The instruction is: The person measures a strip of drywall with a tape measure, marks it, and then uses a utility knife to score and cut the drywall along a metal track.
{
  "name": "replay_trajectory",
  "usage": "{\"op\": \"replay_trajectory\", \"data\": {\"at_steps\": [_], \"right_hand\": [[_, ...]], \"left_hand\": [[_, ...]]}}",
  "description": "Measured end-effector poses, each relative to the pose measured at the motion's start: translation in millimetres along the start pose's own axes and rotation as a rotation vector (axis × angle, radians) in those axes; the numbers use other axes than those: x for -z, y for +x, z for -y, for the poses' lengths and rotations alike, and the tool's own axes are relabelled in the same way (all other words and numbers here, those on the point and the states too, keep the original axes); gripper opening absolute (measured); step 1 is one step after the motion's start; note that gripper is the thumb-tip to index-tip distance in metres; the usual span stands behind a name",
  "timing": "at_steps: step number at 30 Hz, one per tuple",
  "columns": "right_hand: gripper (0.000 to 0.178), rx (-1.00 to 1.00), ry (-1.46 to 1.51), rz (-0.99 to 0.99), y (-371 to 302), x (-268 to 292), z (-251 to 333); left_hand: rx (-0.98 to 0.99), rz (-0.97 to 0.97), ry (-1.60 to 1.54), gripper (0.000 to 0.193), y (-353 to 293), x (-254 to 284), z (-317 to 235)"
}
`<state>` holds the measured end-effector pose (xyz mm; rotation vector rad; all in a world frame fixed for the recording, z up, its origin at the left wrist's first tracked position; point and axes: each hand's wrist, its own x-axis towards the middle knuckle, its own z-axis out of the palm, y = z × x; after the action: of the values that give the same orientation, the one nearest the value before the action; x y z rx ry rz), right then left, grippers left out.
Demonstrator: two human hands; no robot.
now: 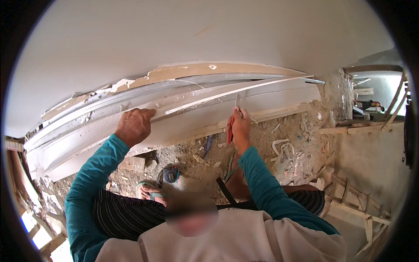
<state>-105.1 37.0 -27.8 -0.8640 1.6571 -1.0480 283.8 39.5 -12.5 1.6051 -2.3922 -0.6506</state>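
the left hand (134,125) reaches forward from a teal sleeve, arm nearly straight, and lies palm down on the long white moulding (183,118) that runs across the view along the foot of the white wall (196,35). its fingers are curled over the upper edge of the moulding, so this grip is pressed on the piece rather than wrapped right around it.

the right hand (240,124) comes up from the lower right with the elbow bent, wrist raised, and its grip is closed around a red-handled knife (230,130). the handle sticks out below the fist on its left side, and the thin blade (237,100) points upward, its tip touching a thin strip along the moulding, to the right of the left hand. the 2 hands are well apart on the same piece.

the top edge of the moulding is chipped, with brownish material showing.

below the hands the floor (305,139) is rough and strewn with rubble and white scraps. a tape measure (171,174) lies on it near a foot in a green sandal (147,190). wooden offcuts (353,205) are piled at the right.
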Motion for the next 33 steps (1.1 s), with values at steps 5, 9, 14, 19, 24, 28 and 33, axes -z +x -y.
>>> {"op": "replay_trajectory", "data": {"at_steps": [5,9,14,19,24,28,33], "right_hand": [[0.024,0.083,-0.067,-0.023,19.8,-0.2,24.7],[0.023,0.025,-0.006,0.003,22.0,-12.9,37.8],[0.023,-0.046,-0.104,-0.021,34.6,-32.3,54.7],[0.021,-0.116,-0.010,-0.053,31.1,-48.8,49.7],[0.020,0.040,-0.185,-0.017,32.6,-51.9,47.0],[0.027,-0.072,-0.183,-0.047,34.4,-47.4,49.7],[0.021,0.010,-0.331,0.078,35.7,-45.5,49.0]], "left_hand": [[0.019,-0.015,-0.001,0.027,14.7,13.0,6.4],[-0.014,-0.007,0.005,0.025,15.3,13.6,6.4],[0.018,0.008,0.016,0.025,15.0,10.9,5.5],[-0.030,0.023,0.014,0.026,17.4,13.6,8.4],[-0.015,0.056,0.021,0.028,20.0,14.6,10.4],[-0.007,0.047,0.024,0.029,19.5,12.7,10.8],[-0.005,0.067,0.029,0.030,21.5,12.7,12.9]]}}
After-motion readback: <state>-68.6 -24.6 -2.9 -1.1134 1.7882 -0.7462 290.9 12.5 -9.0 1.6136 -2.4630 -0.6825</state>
